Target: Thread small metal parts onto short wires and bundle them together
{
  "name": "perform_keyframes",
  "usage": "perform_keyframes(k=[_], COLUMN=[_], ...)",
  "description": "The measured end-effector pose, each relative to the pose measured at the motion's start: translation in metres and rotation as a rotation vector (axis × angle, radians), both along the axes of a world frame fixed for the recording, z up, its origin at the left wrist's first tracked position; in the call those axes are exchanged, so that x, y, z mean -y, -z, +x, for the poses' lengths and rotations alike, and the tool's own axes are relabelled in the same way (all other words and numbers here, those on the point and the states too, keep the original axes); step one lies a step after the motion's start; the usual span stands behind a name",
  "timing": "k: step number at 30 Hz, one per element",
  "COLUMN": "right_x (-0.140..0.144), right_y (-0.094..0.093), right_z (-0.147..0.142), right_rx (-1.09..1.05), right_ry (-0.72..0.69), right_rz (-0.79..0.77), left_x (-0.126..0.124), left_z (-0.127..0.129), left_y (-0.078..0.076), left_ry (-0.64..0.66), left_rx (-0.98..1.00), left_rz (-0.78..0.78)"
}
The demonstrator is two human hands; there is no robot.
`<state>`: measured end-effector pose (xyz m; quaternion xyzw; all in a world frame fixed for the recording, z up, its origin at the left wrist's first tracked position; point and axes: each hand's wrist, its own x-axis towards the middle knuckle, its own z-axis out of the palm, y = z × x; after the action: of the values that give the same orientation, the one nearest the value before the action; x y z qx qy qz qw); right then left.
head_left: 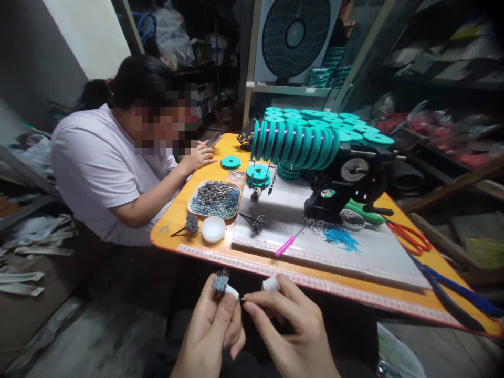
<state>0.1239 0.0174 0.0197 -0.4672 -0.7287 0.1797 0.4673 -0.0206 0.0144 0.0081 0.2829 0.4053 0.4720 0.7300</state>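
My left hand (212, 331) is below the table's near edge and pinches a small grey bristly bundle (221, 282) on a thin stalk, with a bit of white tape at my thumb tip. My right hand (293, 328) is right beside it, fingertips meeting the left thumb around a tiny dark piece (242, 300). A small white piece (271, 284) is held in my right hand too. Both hands hover in front of the orange table (185, 210).
A white board (374, 252) carries a black winding machine (346, 178), teal spools (299, 142), blue tubes (340, 237) and a pink-handled tool (286, 245). A tray of small parts (216, 199), white lid (213, 229), red scissors (409, 237), pliers (457, 294). A person in a white shirt (98, 168) sits at left.
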Motion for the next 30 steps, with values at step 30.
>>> perform_keyframes(k=[30], right_x=[0.001], right_y=[0.005], right_z=[-0.001], right_rx=[0.125], right_ry=[-0.063], right_rz=[0.065], left_x=[0.002], left_z=[0.005], left_y=[0.011], left_ry=[-0.105], left_rx=[-0.082], left_rz=[0.042])
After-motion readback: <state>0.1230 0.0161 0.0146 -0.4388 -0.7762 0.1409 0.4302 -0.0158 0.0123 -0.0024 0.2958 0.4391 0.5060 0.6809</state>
